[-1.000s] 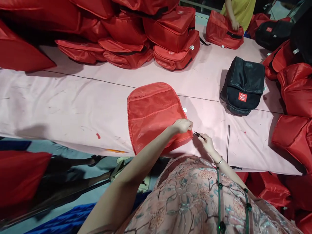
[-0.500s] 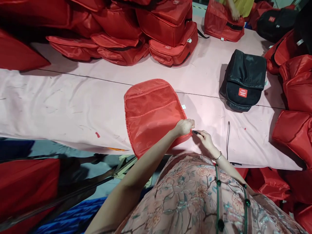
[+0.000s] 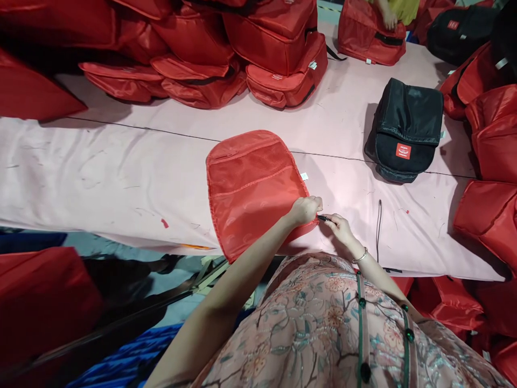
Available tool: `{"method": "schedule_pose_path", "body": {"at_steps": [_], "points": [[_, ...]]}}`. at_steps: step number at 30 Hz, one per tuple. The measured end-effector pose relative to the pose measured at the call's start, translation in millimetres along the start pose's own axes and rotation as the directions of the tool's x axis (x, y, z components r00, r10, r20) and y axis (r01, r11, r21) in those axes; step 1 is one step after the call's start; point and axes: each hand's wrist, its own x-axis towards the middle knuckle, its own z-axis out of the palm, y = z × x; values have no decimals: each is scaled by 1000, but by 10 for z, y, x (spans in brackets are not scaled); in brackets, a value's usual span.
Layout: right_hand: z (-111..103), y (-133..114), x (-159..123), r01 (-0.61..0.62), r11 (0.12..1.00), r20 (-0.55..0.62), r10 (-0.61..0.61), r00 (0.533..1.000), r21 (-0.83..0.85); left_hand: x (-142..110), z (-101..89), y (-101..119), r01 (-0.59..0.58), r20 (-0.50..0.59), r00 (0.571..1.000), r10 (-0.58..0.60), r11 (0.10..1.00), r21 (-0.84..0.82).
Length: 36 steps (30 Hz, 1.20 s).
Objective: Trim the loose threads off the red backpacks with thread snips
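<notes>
A red fabric bag (image 3: 258, 183) lies on the pink-covered table in front of me, its mesh-pocketed panel facing up and a white tag (image 3: 304, 176) at its right edge. My left hand (image 3: 306, 210) is closed on the bag's lower right corner. In my right hand (image 3: 339, 226) is a small, dark, pointed tool that looks like thread snips (image 3: 323, 218); its tip meets the edge of the bag beside my left fingers. The fingers hide most of the tool and the pinched fabric.
Red bags (image 3: 283, 86) are stacked along the far side, with more red bags (image 3: 490, 210) at the right. A black backpack (image 3: 406, 129) stands right of centre. A black cord (image 3: 378, 229) lies near the front edge. Another person's hand (image 3: 390, 20) touches a red bag at the back.
My hands, the red bag and the dark tool stay nearly in place. The view has shifted slightly, and the red item at the lower left appears in a different position.
</notes>
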Motion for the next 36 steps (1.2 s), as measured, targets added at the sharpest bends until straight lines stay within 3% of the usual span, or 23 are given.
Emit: {"method": "schedule_pose_path", "body": {"at_steps": [5,8,10,12,14,15,17,20,22,25,28,31,34,36], "points": [[16,4,12,4,1000,-21,-3,1000,30,10,0,-4,31,-1,1000,-31,998,-53],[35,35,-8,-32,995,-40,35,999,92,-40,-64,75,47,-79,995,-64,978,-203],[55,53,-18,-86,977,-68,101,993,195,-138,-156,183,-37,-66,998,13,928,-371],[77,47,-13,-140,932,-87,179,980,334,-294,-266,296,-143,23,983,181,844,-517],[101,7,16,-164,869,-80,227,971,467,-493,-348,351,-187,63,965,256,834,-520],[116,-25,40,-167,840,-69,235,969,515,-603,-364,339,-156,40,980,194,880,-448],[155,-97,104,-173,803,-50,245,968,570,-835,-330,230,48,-64,996,-63,974,-220],[251,-187,227,-193,803,-47,265,963,564,-1180,-128,-70,451,-167,882,-441,892,28],[329,-226,309,-202,826,-78,283,956,525,-1365,56,-260,564,-192,819,-541,821,89],[418,-321,405,-239,884,-139,317,938,401,-1519,275,-420,589,-286,791,-541,800,116],[425,-592,473,-212,935,-207,276,939,285,-1584,337,-492,580,-361,771,-524,813,59],[353,-1104,520,-62,981,-208,101,973,183,-1679,339,-569,510,-440,746,-501,853,-106],[294,-1712,520,133,991,-62,-135,989,-28,-1772,465,-627,314,-532,706,-467,880,-356],[324,-2044,488,224,957,103,-208,973,-186,-1773,632,-630,213,-520,689,-506,826,-522]]}}
